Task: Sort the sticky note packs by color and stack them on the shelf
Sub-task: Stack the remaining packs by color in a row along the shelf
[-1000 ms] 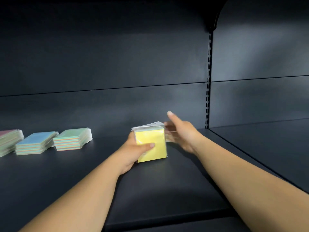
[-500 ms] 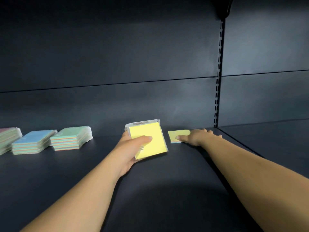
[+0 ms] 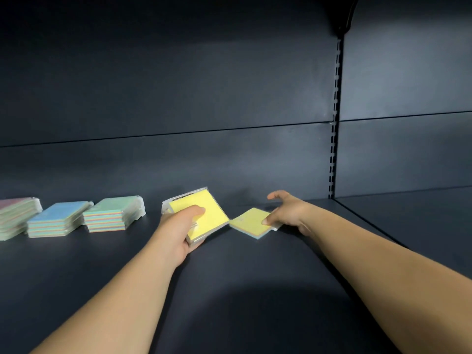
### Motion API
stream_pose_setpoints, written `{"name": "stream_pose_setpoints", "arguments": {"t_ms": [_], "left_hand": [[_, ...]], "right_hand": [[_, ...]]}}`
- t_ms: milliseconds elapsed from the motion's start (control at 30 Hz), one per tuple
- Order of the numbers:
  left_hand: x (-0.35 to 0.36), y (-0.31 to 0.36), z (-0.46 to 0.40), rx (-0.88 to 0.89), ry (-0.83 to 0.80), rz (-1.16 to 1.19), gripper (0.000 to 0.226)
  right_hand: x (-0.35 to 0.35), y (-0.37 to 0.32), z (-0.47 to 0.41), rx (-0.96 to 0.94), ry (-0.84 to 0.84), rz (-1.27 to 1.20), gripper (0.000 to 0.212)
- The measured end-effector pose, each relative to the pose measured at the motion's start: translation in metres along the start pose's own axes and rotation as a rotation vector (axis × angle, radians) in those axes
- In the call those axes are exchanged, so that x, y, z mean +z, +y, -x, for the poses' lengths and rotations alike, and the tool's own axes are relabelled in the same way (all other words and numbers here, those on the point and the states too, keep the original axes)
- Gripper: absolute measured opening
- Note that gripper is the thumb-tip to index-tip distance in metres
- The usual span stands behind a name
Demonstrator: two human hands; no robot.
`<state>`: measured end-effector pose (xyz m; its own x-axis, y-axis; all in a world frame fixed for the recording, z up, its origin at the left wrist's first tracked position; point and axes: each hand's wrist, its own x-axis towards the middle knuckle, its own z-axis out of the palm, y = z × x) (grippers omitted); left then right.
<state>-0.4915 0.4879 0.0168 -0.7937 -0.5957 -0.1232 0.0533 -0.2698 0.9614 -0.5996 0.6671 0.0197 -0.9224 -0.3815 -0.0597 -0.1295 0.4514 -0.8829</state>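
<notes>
On the far left of the dark shelf (image 3: pixel 242 290) sits a pink-topped stack (image 3: pixel 15 215), partly cut off by the frame edge, then a blue-topped stack (image 3: pixel 57 219) just beside it, then a green-topped stack (image 3: pixel 113 213). My left hand (image 3: pixel 178 231) grips a bundle of yellow-topped packs (image 3: pixel 201 215), thumb on top and fingers curled underneath, tilted up off the shelf. Just right of it a single yellow pack (image 3: pixel 251 222) lies flat (turned corner-on to me), its near corner almost meeting the bundle. My right hand (image 3: pixel 288 210) pinches that pack's right edge, the other fingers spread loosely above.
</notes>
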Motion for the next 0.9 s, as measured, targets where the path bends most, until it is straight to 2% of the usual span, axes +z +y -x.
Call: {"name": "stream_pose_setpoints", "arguments": {"t_ms": [100,200,267,333,433,600,667,767,900], "left_hand": [[0.002,-0.001,-0.001,0.025,0.01,-0.018,0.045],[-0.001,0.0,-0.003,0.056,0.048,-0.011,0.047],[-0.004,0.003,-0.003,0.06,0.068,0.022,0.044],[-0.007,0.005,-0.001,0.039,0.064,0.063,0.039],[-0.003,0.007,0.008,-0.034,-0.03,0.053,0.026],[0.007,0.009,0.02,-0.092,-0.181,0.055,0.011],[0.012,0.009,0.025,-0.072,-0.24,0.02,0.017],[0.017,0.006,0.028,-0.036,-0.323,-0.08,0.026],[0.018,0.0,0.027,0.001,-0.384,-0.198,0.013]], "right_hand": [[0.007,-0.003,0.001,-0.081,0.004,-0.1,0.078],[0.006,-0.01,0.003,-0.132,0.028,-0.369,0.079],[-0.004,-0.015,0.007,-0.139,0.067,-0.586,0.066],[-0.016,-0.018,0.013,-0.137,0.058,-0.707,0.037],[-0.023,-0.024,0.027,-0.143,-0.066,-0.83,0.02],[-0.004,-0.037,0.035,-0.163,-0.176,-0.843,0.014],[0.005,-0.037,0.035,-0.192,-0.189,-0.824,0.014],[0.01,-0.037,0.035,-0.244,-0.142,-0.813,0.017],[0.007,-0.041,0.041,-0.244,-0.035,-0.773,0.022]]}}
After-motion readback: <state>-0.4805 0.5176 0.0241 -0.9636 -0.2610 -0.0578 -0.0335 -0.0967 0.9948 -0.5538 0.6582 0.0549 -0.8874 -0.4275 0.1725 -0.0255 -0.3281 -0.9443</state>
